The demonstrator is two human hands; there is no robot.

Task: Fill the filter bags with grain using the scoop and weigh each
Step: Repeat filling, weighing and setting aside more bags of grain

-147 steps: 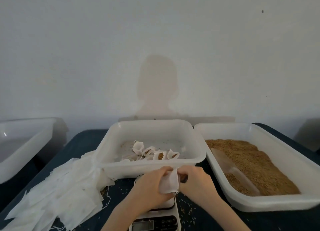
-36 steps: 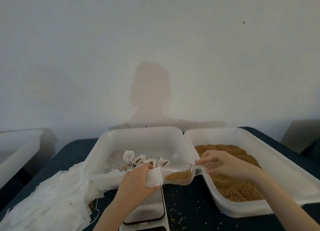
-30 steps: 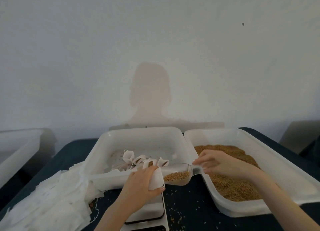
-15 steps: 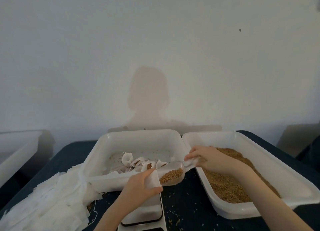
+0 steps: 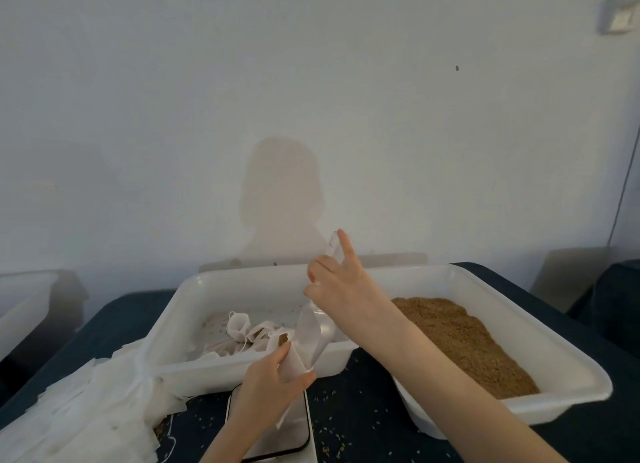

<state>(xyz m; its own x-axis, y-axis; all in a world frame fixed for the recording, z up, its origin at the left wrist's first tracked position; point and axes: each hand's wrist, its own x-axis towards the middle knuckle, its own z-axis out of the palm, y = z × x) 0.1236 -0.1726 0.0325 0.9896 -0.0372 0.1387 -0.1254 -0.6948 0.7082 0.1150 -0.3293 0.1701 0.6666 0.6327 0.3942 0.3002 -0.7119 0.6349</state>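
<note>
Bench (image 5: pixel 363 424): dark blue cloth cover, stray kernels scattered over it near the scale.

Grain tray (image 5: pixel 585 390), right: white rigid plastic, rounded corners, holding a sloped bed of tan grain (image 5: pixel 464 341), fine and granular. Plenty remains.

Middle tray (image 5: pixel 194 324): same white plastic. Several filled filter bags (image 5: pixel 239 325) lie in it, small, crumpled, open mouths showing brown; exact count cannot be told. Judgement: task well begun, far from done.

Stack of empty bags (image 5: pixel 79 410), left front: thin white fibrous sheets, flat, fanned out loosely. A large number left to fill.

Scale (image 5: pixel 291 435): flat glossy plate, black edge, directly under the left hand. Display out of view.

Scoop (image 5: pixel 317 331): clear plastic, tipped steeply, handle up, mouth down into the current bag (image 5: pixel 294 358). It appears emptied or nearly so.

Right hand (image 5: pixel 341 282): grip closed round the scoop handle, index finger pointing up.

Left hand (image 5: pixel 273 379): grip pinching the bag's soft white wall between thumb and fingers, holding it open above the scale.

Judgement: pouring step in hand; weighing this bag is left.
</note>
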